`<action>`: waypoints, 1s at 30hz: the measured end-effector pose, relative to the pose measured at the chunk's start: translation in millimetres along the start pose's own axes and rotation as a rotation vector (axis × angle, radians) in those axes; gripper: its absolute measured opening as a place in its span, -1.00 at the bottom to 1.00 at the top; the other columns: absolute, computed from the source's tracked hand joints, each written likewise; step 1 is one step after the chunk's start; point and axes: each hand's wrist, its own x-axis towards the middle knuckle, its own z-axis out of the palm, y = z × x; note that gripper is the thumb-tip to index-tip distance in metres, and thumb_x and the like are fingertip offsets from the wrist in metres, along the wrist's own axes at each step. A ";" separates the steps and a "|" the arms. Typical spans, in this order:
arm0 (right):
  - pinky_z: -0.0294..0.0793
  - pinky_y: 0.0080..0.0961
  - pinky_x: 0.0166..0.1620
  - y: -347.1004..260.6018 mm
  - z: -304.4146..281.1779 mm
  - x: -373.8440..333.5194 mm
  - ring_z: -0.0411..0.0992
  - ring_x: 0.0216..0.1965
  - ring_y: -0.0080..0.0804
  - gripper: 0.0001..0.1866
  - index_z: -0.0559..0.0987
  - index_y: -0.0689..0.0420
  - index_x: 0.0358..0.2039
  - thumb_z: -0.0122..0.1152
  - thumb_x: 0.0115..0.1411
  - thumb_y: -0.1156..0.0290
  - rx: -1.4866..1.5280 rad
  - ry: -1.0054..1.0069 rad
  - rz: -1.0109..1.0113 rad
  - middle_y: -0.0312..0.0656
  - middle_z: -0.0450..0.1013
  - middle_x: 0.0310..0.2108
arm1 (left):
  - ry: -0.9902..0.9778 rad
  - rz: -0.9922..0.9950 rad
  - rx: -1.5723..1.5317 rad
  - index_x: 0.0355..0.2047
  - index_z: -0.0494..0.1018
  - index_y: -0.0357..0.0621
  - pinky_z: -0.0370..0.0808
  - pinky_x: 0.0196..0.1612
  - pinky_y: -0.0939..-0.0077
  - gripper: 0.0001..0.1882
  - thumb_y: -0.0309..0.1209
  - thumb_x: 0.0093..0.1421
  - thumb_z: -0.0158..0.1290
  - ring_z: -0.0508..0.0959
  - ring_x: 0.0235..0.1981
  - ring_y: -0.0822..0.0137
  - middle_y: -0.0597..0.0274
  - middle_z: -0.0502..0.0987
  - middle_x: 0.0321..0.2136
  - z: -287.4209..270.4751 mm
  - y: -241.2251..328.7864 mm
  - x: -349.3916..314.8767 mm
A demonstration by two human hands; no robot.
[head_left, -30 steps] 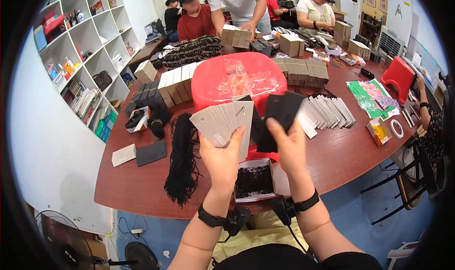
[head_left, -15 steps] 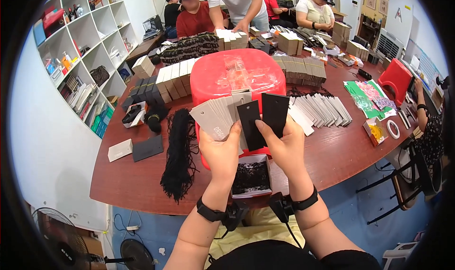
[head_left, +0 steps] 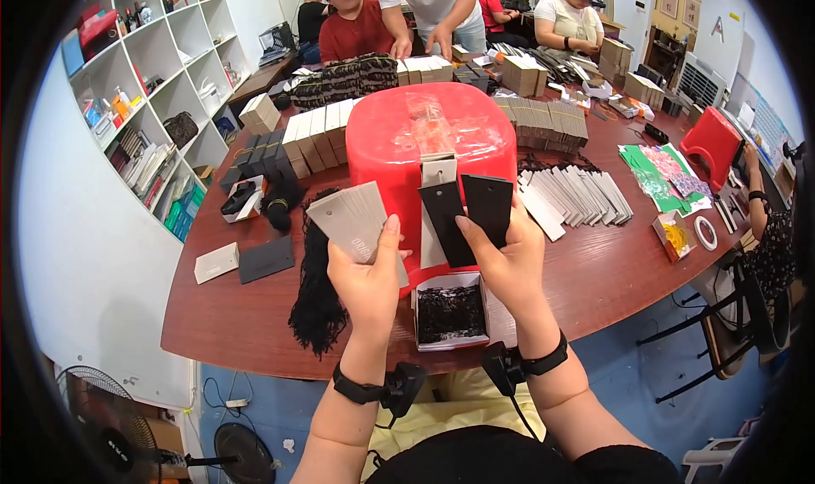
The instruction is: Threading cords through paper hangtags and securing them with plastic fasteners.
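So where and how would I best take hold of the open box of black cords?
Probably by its two side walls, from your side: the box is open-topped, black cords lie inside, and the red stool stands right behind.

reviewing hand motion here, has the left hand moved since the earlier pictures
Yes: judged against the red stool, the left hand, holding pale tags, has moved to the left.

Forearms [head_left: 344, 412], two: bare, rise from below. Left hand [head_left: 365, 267]: grips, thumb [head_left: 387, 242] points up. Right hand [head_left: 518, 255]: grips, thumb slants up and leftward.
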 end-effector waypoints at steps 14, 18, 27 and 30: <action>0.01 -0.11 0.05 10.3 8.5 6.8 0.39 -0.50 -0.30 -0.94 0.48 0.16 -0.48 0.09 -0.01 0.48 -0.107 0.069 -0.119 -0.23 0.41 -0.59 | -0.311 0.002 -0.070 -0.29 0.33 -0.32 0.46 -0.40 0.60 -0.70 -0.68 -0.08 0.09 0.48 -0.42 0.44 0.18 0.47 -0.42 -7.1 19.6 -6.7; -0.02 -0.11 0.06 11.4 6.5 5.5 0.37 -0.51 -0.31 -0.95 0.48 0.16 -0.50 0.08 0.01 0.47 -0.096 0.052 -0.106 -0.25 0.39 -0.62 | -0.261 0.032 -0.039 -0.33 0.39 -0.33 0.43 -0.32 0.61 -0.76 -0.62 -0.07 0.12 0.48 -0.40 0.48 0.19 0.51 -0.43 1.5 13.4 -0.4; -0.04 -0.09 0.06 11.5 6.1 7.6 0.38 -0.50 -0.34 -0.94 0.48 0.15 -0.48 0.08 0.01 0.47 -0.073 0.046 -0.092 -0.26 0.40 -0.60 | -0.276 -0.042 -0.072 -0.35 0.43 -0.31 0.41 -0.34 0.64 -0.78 -0.61 -0.07 0.12 0.48 -0.42 0.51 0.23 0.51 -0.43 16.8 9.6 3.7; -0.05 -0.07 0.07 12.7 4.7 8.1 0.38 -0.49 -0.34 -0.93 0.49 0.14 -0.46 0.08 0.01 0.47 -0.050 0.033 -0.077 -0.25 0.42 -0.58 | -0.303 -0.143 -0.129 -0.29 0.38 -0.29 0.40 -0.28 0.62 -0.70 -0.67 -0.09 0.10 0.47 -0.37 0.49 0.22 0.49 -0.38 17.2 6.4 4.6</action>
